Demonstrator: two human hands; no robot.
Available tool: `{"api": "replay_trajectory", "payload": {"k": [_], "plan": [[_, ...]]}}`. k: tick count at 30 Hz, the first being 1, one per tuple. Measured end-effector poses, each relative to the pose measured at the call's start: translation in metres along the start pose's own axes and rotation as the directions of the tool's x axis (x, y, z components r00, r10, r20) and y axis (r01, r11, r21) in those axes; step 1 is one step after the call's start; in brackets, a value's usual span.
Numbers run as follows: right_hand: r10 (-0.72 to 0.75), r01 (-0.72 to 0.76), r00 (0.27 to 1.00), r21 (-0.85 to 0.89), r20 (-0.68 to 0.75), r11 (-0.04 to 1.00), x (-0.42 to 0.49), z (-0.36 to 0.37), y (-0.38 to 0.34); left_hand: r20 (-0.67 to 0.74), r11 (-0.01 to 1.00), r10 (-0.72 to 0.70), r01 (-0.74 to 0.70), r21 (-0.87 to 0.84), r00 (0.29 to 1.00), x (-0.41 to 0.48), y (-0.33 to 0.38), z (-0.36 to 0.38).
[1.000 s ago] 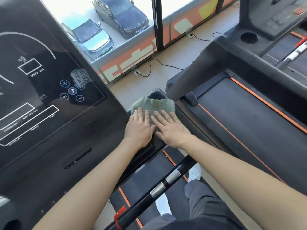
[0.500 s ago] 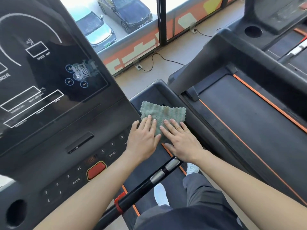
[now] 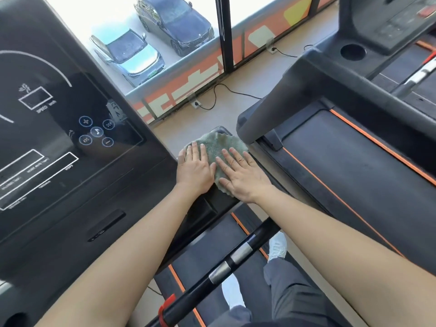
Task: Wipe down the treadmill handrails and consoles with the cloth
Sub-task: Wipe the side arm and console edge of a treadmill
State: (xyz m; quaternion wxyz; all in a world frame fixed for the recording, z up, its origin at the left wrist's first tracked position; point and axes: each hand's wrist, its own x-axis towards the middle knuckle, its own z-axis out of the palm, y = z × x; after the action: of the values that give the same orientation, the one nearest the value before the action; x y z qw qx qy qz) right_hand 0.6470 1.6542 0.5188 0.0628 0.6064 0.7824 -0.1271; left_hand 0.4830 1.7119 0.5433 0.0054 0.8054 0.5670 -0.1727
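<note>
A green cloth (image 3: 218, 145) lies spread on the black right handrail (image 3: 220, 204) of the treadmill, beside the console (image 3: 70, 142). My left hand (image 3: 194, 168) lies flat with straight fingers on the cloth's left part. My right hand (image 3: 240, 171) presses flat on its right part, fingers spread. The cloth covers the far end of the handrail. The console's dark screen with white markings fills the left side of the view.
A black crossbar (image 3: 226, 265) with silver grip sensors and a red clip runs below my arms. A second treadmill (image 3: 354, 161) stands close on the right. Beyond are a beige floor, cables and a window over parked cars. My white shoes stand on the belt.
Both hands have slid the cloth forward along the handrail toward its far end. The view tilted up, so the console's button row dropped out of sight.
</note>
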Motion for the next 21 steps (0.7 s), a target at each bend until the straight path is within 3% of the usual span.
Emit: {"api": "replay_trajectory", "payload": {"k": [5,13,16,21], "plan": [[0.059,-0.063,0.997,0.062,0.051,0.996,0.004,-0.015,0.016,0.009,0.984,0.069,-0.067,-0.166,0.998,0.036,0.01,-0.009],[0.055,-0.056,0.998,0.012,0.016,0.998,-0.065,0.014,0.015,-0.062,0.963,0.256,-0.26,-0.066,0.965,-0.033,0.021,0.009],[0.02,-0.02,0.998,-0.001,-0.064,1.0,-0.089,0.032,0.006,-0.076,0.968,0.252,-0.253,0.001,0.965,-0.076,0.024,0.022],[-0.019,0.024,0.997,0.073,-0.071,0.997,-0.106,0.039,-0.014,-0.084,0.962,0.273,-0.27,0.037,0.958,-0.129,0.025,0.041]]}}
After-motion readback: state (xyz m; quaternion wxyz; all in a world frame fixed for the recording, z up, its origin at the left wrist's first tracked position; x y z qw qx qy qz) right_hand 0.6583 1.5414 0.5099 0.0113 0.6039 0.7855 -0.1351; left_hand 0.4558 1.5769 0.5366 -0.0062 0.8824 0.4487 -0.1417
